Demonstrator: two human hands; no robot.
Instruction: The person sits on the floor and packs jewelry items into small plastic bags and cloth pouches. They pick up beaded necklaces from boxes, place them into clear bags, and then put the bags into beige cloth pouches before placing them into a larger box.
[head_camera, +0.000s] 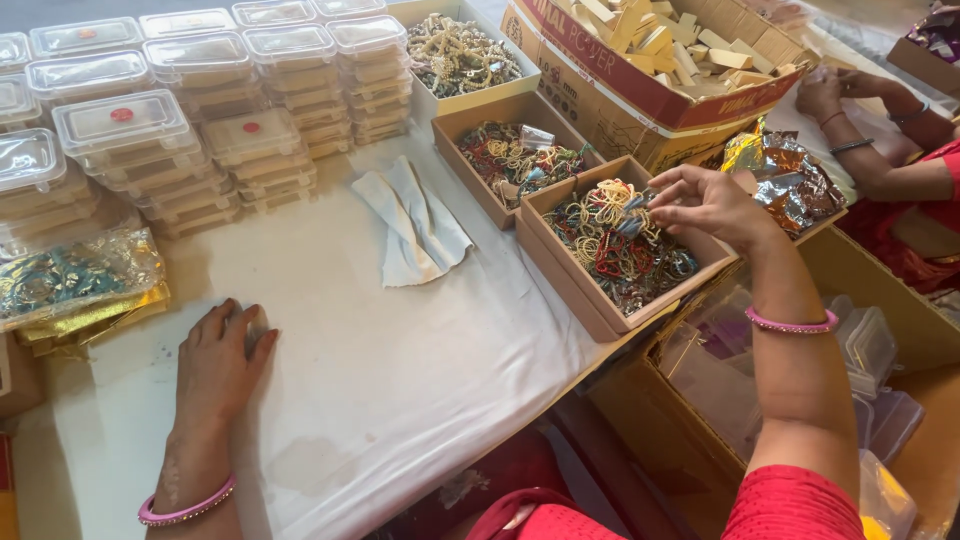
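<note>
Tangling looks the likeliest trouble: the bangles (615, 240) lie heaped and interlocked in the nearest cardboard box (560, 272), so lifting one could drag neighbours over the low wall. That box also overhangs the white-covered table (400, 380) edge (a nudge might tip it). The right hand (705, 203) hovers over the heap, fingers curled narrowly, thumb and forefinger pinching what seems a small pale piece; exactly what it is I cannot tell. The left hand (218, 362) rests flat on the cloth, fingers loosely together, perhaps covering something small. Another person's hands (845, 95) work well apart at the far right.
</note>
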